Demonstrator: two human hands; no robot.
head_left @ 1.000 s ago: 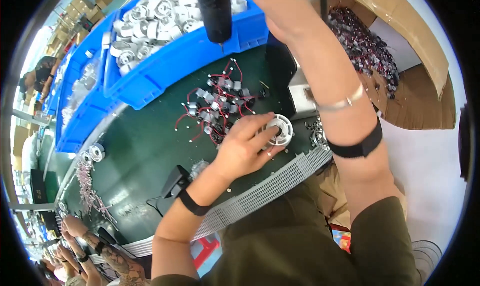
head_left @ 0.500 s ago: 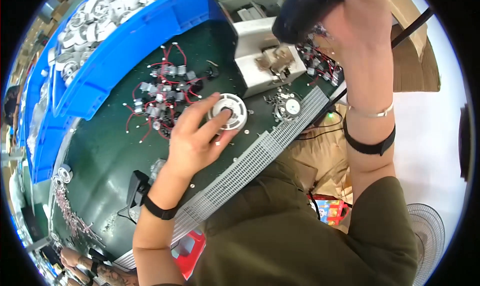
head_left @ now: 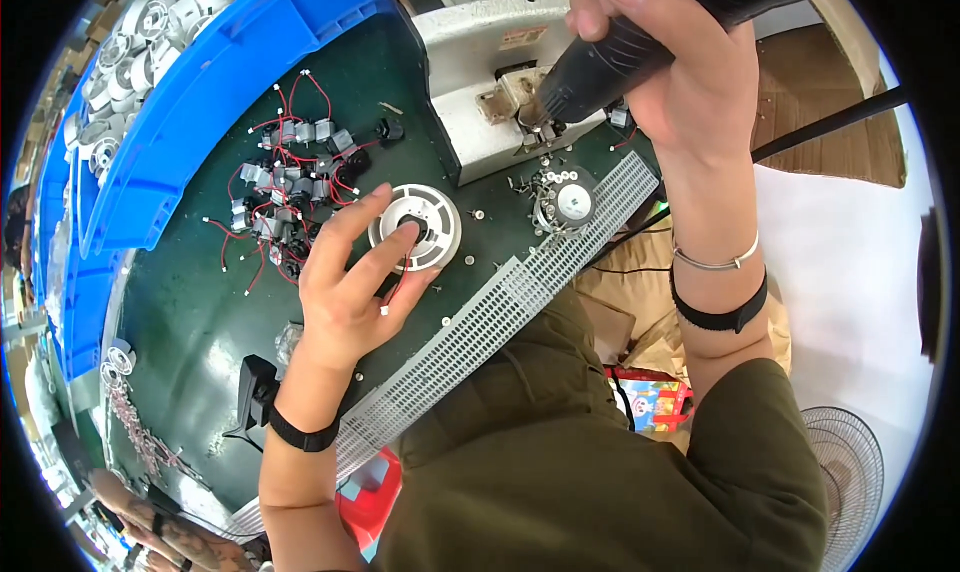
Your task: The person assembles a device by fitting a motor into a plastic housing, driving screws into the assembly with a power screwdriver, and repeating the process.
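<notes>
My left hand [head_left: 338, 297] grips a round white plastic housing [head_left: 450, 234] on the green table, one finger pressing on the dark part at its centre. A thin red wire with a small white connector [head_left: 384, 311] hangs by the fingers. My right hand [head_left: 692, 97] is wrapped around a black electric screwdriver [head_left: 605, 77]. Its lower end reaches the metal outlet [head_left: 500, 105] of a white screw feeder [head_left: 465, 137]; the bit's exact contact is hard to make out. Close to the feeder lies a round dish [head_left: 573, 204] with small screws around it.
Several small motors with red wires [head_left: 290, 187] lie heaped left of the housing. Beyond them, a blue bin [head_left: 235, 62] holds many white parts. A perforated metal strip [head_left: 510, 297] runs along the table's near edge. Another person's tattooed arm [head_left: 180, 537] shows at lower left.
The screwdriver, in my right hand, has come down to the feeder's outlet. The view has shifted, and the red wire now shows beside my left fingers, which stay on the housing.
</notes>
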